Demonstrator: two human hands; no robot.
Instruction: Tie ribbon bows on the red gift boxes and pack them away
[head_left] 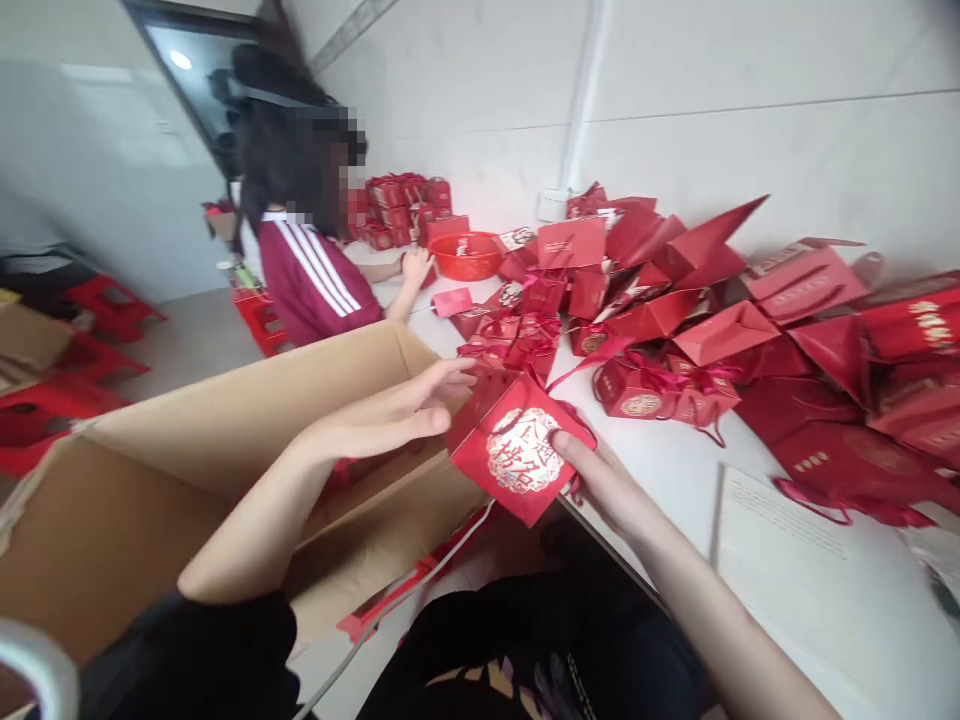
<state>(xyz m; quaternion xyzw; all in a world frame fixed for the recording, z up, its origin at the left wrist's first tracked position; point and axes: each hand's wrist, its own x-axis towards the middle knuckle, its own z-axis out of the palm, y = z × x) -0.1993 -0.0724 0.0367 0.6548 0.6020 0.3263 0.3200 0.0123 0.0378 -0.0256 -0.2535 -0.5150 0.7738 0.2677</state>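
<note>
A red gift box [517, 450] with a pale round medallion of characters and a ribbon on top is tilted in front of me. My right hand [592, 465] grips its right side, thumb on the printed face. Close to the box's left side, my left hand [390, 410] has its fingers stretched out and thumb apart; whether the fingertips touch the box I cannot tell. Below my left forearm stands an open cardboard carton [225, 430], with some red items partly visible inside. More small red gift boxes [641, 395] with ribbons sit on the white table [652, 470].
Red paper bags [810, 400] are heaped along the wall. A co-worker in a maroon top [315, 270] sits at the far left side of the table near a red basin [466, 258] and stacked red boxes [405, 205]. A printed sheet [787, 560] lies at right.
</note>
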